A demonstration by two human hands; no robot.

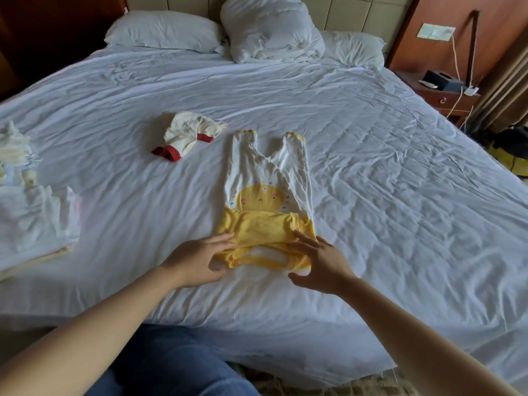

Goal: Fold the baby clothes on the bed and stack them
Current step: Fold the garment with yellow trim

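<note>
Romper flat on the bed, a hand at each near corner

The yellow-and-white romper (pixel 267 201) lies mid-bed (pixel 400 167), its long axis running straight away from the person: legs far, yellow top near. The left hand (pixel 200 257) and right hand (pixel 321 261) rest on the top's left and right edges, equally close. Neither grip is closed; the fingers lie straight on the cloth and hold nothing. The next fold likely carries the near end toward the legs.

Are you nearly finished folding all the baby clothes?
Partly. Done: a stack of folded clothes sits at the left. In hand: the left hand and right hand touch the yellow sun romper, its sleeves folded in, legs laid flat. Left: finish that, then the crumpled cream garment with red cuffs.
</note>
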